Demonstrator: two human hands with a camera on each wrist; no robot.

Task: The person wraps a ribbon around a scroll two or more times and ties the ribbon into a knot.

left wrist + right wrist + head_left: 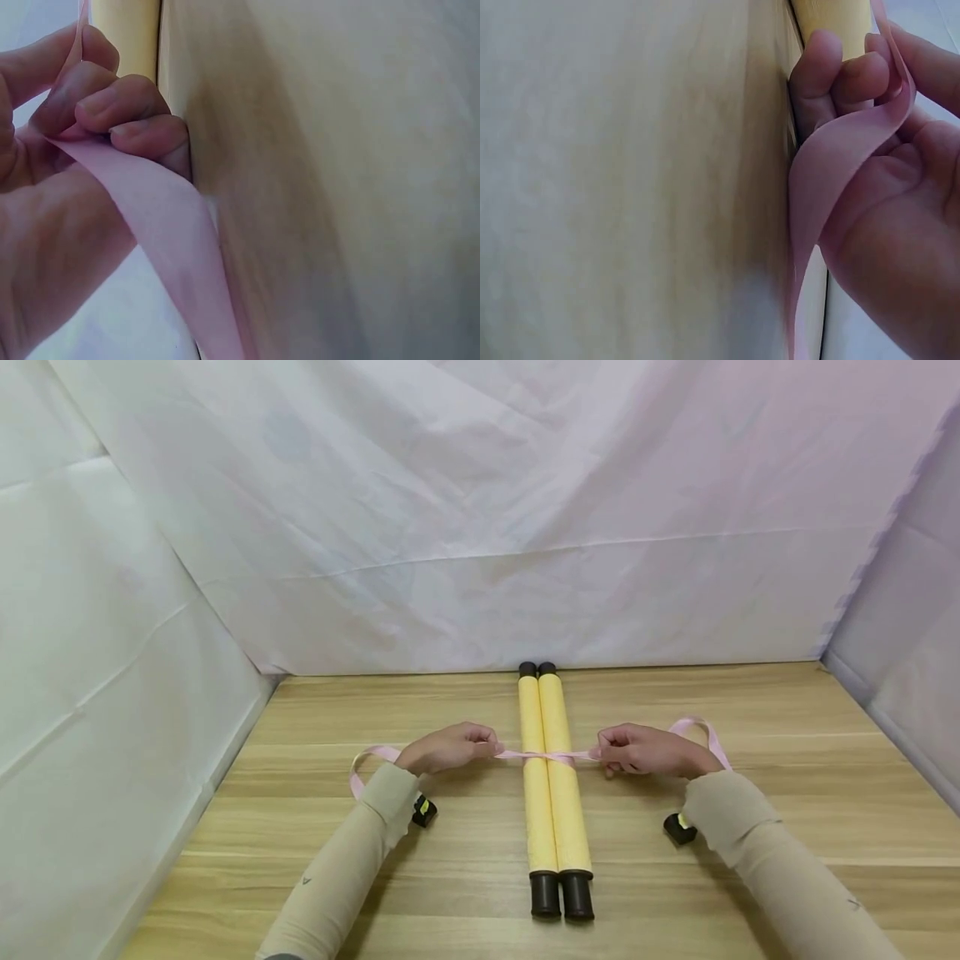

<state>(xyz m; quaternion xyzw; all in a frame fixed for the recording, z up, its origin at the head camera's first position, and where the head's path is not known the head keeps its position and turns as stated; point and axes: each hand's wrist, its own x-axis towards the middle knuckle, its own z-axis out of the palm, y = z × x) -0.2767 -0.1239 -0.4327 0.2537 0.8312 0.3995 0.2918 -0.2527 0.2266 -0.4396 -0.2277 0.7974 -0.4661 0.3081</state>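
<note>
Two yellow rolls with dark end caps (555, 810) lie side by side on the table, pointing away from me. A pink ribbon (561, 757) wraps round their middle and crosses on top. To the left of the rolls, my left hand (453, 747) pinches one end of the ribbon between thumb and fingers. My right hand (637, 749) pinches the other end on the right side. Both stretches between hands and rolls look taut. In the left wrist view, the ribbon's tail (165, 217) runs out past the palm; the right wrist view shows the other tail (832, 165) hanging across the fingers.
The wood-grain table (450, 877) spreads out around the rolls. White cloth (465, 527) hangs behind it, close to the rolls' far ends, and more white sheeting (97, 693) stands at the left. Small black devices (680, 829) show beneath the wrists.
</note>
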